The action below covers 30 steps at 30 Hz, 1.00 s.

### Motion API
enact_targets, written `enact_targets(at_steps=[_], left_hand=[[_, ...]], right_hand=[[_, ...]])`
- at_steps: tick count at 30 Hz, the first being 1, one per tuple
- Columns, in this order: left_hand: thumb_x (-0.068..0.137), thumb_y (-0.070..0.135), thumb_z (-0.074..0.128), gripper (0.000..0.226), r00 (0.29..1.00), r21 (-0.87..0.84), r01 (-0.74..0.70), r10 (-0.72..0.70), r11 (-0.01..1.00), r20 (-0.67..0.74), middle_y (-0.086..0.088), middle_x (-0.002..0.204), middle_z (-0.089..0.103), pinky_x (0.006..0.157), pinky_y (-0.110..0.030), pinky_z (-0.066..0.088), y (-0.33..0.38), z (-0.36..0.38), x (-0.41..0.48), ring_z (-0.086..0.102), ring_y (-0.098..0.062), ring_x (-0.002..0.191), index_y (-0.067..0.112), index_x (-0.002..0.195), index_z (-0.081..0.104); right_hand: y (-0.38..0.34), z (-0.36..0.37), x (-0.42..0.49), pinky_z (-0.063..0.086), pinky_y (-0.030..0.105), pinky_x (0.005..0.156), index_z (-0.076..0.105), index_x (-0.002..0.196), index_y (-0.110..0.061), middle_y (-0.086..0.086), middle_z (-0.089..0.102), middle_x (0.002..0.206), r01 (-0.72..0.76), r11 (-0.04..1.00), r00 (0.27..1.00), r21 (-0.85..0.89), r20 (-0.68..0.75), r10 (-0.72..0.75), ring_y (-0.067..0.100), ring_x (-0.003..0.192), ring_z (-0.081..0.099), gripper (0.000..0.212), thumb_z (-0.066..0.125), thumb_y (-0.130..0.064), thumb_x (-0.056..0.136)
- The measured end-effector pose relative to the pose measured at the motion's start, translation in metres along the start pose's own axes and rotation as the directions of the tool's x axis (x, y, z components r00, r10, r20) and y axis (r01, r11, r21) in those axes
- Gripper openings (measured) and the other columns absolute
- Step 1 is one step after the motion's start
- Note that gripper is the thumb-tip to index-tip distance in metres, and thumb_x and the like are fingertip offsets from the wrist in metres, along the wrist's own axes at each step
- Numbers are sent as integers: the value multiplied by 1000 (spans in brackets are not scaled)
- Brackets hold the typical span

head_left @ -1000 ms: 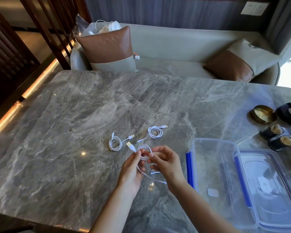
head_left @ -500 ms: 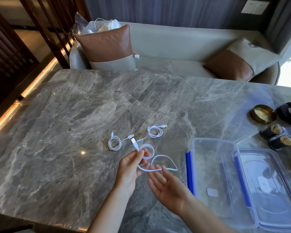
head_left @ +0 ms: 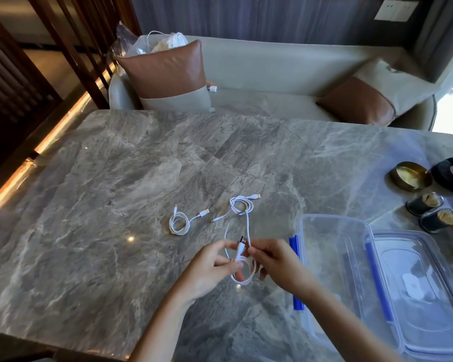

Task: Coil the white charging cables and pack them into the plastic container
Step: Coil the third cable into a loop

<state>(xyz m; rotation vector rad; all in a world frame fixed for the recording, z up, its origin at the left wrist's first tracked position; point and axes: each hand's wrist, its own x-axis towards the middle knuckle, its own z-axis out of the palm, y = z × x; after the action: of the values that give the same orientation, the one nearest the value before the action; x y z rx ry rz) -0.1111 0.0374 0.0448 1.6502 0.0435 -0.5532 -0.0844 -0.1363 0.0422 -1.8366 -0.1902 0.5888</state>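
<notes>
Two bare forearms, no sleeves, unadorned.

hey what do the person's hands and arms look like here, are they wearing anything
Both the left hand and right hand are bare, with no gloves. No rings, watch or bracelet show on the fingers or wrists. Both forearms are uncovered down to the bottom edge of the picture, so no sleeves are in view.

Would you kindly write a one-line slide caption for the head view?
Both hands, left and right, coil a white cable beside an empty plastic container on a marble table.
</notes>
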Motion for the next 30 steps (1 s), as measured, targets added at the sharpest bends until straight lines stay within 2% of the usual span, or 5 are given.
enact_targets(at_steps=[6,14,21,26,30], left_hand=[[85,15,63,78,996,38,-63,61,997,60,1,65,72,70,-11,41,2,-4,-1,62,-8,65,41,141,15],[81,14,65,96,976,192,-205,216,960,-38,-21,60,63,54,-14,33,18,-3,-4,42,-7,50,60,136,1],[83,21,64,85,977,425,-208,208,881,47,6,69,74,73,-19,48,14,-2,-2,63,-12,65,61,135,9],[76,33,69,54,988,456,-100,141,884,-56,19,72,74,68,-12,42,8,1,2,61,11,67,43,123,46],[78,49,63,28,961,533,-33,173,845,-216,8,71,73,69,-27,53,14,4,1,67,-1,69,41,104,60]], right_hand=[[-7,-12,-1,50,26,54,59,73,0,1,49,60,43,988,971,-152,240,-5,9,54,50,24,50,-9,93],[-6,-11,-3,51,20,56,66,103,0,15,56,77,-53,990,980,133,196,26,6,55,51,29,44,-18,98],[-14,-13,-6,47,19,52,67,78,-28,-21,55,61,46,998,950,-30,311,-34,1,52,47,31,46,-15,97],[-15,-17,-3,49,22,54,70,95,-4,6,62,77,93,990,953,-103,298,-59,6,59,50,20,52,-13,94],[-13,-20,-1,48,22,51,72,88,-16,-9,61,68,102,992,968,75,221,-117,6,58,51,13,59,-15,90]])
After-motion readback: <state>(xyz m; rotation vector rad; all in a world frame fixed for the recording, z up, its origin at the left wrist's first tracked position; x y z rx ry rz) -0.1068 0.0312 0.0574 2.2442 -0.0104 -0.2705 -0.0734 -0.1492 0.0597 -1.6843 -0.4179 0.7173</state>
